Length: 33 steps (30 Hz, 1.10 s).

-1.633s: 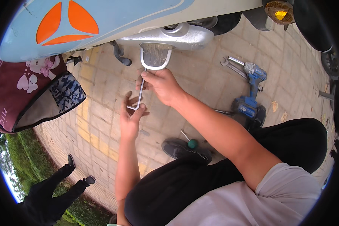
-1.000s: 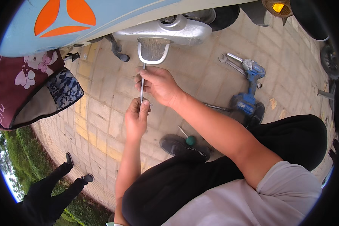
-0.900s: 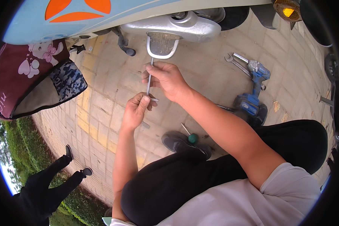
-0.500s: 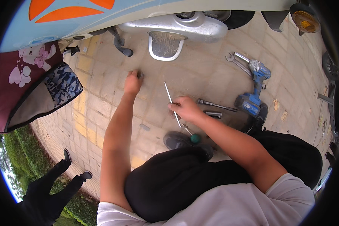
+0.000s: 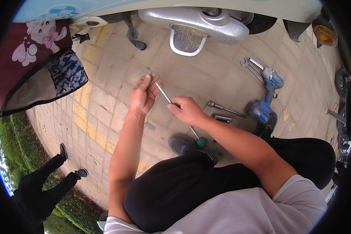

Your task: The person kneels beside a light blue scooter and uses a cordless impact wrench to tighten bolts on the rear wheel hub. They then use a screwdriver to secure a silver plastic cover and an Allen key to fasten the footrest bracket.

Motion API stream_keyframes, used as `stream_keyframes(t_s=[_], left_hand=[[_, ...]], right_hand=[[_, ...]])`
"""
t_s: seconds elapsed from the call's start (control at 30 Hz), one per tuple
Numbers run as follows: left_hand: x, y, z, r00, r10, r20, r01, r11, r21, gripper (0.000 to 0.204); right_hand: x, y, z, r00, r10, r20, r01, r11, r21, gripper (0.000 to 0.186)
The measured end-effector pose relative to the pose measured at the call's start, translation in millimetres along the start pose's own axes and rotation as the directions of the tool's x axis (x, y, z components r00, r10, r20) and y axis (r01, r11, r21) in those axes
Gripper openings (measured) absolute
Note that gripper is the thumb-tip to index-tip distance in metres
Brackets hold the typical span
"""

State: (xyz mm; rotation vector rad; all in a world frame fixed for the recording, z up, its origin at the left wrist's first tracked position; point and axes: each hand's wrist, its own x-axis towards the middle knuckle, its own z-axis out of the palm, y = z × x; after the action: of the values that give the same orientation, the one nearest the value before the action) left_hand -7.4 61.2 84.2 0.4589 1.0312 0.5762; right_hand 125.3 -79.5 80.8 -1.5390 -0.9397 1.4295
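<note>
My left hand [image 5: 145, 93] is raised above the paving with its palm turned up. Thumb and forefinger pinch a small dark metal piece [image 5: 150, 74], too small to name, while the other fingers are spread. My right hand [image 5: 186, 110] is closed around a thin silver metal rod [image 5: 162, 92]. Its bare tip points up-left, close beside the left fingers. Below the right hand a thin shaft with a round green knob [image 5: 201, 142] shows over my dark shoe [image 5: 179, 143]. My hand hides whether that shaft joins the rod.
A blue cordless impact wrench [image 5: 270, 91], an open-ended spanner [image 5: 252, 70], a socket extension [image 5: 226, 108] and a silver socket [image 5: 221, 117] lie to the right. Ahead is a scooter's silver casing [image 5: 195, 24]. A maroon cover [image 5: 25, 58] hangs left; another person's legs [image 5: 50, 177] stand lower left.
My left hand has come up off the paving and turned palm up with the small metal piece, nearer the rod's tip. My right hand still grips the rod, which slants more to the left.
</note>
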Motion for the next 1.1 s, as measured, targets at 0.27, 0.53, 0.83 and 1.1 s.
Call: stream_keyframes(t_s=[0.27, 0.53, 0.83, 1.1], left_hand=[[-16, -7, 29, 0.996, -0.055, 0.071, 0.066, 0.986, -0.153, 0.024], [-13, -20, 63, 0.993, -0.08, 0.084, 0.096, 0.975, -0.201, 0.024], [-21, -20, 92, 0.996, -0.066, 0.064, 0.063, 0.996, 0.059, 0.025], [-10, -13, 131, 0.944, -0.077, 0.322, -0.012, 0.964, 0.266, 0.031]], right_hand=[[2, -12, -3, 0.999, 0.047, -0.007, -0.047, 0.998, -0.042, 0.022], [-12, -20, -34, 0.996, 0.054, 0.068, -0.075, 0.93, 0.359, 0.027], [-21, -21, -42, 0.994, 0.077, 0.077, -0.104, 0.871, 0.48, 0.026], [-19, -24, -57, 0.985, -0.032, -0.172, 0.112, 0.87, 0.481, 0.023]])
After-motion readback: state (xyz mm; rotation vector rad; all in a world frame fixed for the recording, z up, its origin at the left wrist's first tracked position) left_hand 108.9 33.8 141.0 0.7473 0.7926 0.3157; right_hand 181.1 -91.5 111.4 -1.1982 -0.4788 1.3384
